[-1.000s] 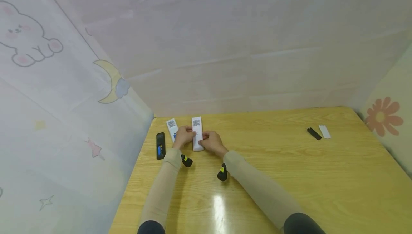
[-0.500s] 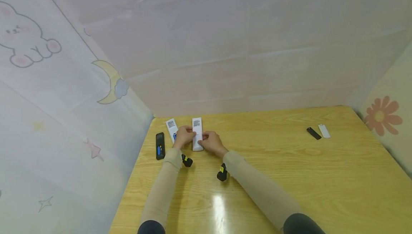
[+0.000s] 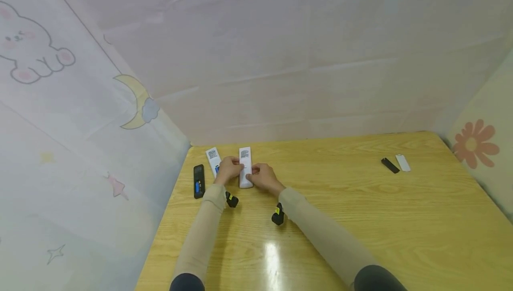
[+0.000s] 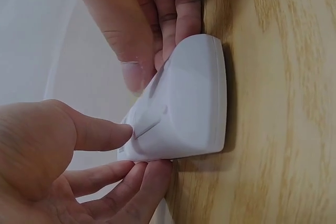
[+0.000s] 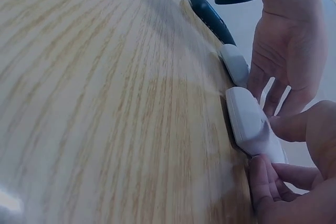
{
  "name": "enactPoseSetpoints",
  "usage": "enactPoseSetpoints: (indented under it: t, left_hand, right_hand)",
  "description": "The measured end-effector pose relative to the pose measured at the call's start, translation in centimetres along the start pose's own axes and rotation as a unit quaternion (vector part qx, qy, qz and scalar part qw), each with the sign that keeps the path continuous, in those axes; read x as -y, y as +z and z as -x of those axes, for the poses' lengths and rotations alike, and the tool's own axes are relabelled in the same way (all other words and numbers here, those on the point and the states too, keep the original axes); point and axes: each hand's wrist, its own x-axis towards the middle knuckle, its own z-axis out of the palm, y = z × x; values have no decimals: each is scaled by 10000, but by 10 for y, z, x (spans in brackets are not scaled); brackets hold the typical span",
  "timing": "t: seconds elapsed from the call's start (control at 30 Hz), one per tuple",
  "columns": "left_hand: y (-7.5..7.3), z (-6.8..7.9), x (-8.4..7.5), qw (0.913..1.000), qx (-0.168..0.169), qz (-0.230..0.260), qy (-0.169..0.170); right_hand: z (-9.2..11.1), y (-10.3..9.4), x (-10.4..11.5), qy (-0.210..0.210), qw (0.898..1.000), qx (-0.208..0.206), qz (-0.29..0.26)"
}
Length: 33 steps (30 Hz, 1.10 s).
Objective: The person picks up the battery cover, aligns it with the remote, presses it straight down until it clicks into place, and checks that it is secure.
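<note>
A white remote control [image 3: 245, 154] lies back side up on the table, a printed label at its far end. From its left side my left hand [image 3: 228, 171] grips it, thumb on the back and fingers along the edge. My right hand [image 3: 265, 179] holds the other side, thumb on the lower back. In the left wrist view the near end of the remote [image 4: 194, 93] shows a raised line by the left thumb. Partly hidden behind my left hand is another white remote [image 3: 213, 154] with a blue battery showing.
At the left, a black remote [image 3: 199, 171] lies with its battery compartment uncovered and batteries inside. A black battery cover [image 3: 389, 165] and a white cover [image 3: 402, 163] lie far right on the wooden table [image 3: 340, 202]. Printed cloth walls [image 3: 280, 59] border the table.
</note>
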Motion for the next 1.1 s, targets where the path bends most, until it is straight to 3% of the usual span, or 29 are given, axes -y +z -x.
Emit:
enactPoseSetpoints:
  t: [0.23, 0.5, 0.77, 1.1]
  left_hand:
    - [-3, -3, -1, 9999, -27, -137, 72]
    - [-12, -2, -6, 9997, -232, 96, 81]
    - [-18, 0, -11, 9992, -300, 269, 80]
    - [-27, -1, -4, 9985, -506, 219, -41]
  right_hand:
    - [0, -3, 0, 105, 9999, -2, 40]
    - [-1, -7, 3, 281, 9996, 70, -54]
    - [1, -17, 6, 301, 9995, 9, -40]
    - [6, -37, 6, 84, 9998, -166, 51]
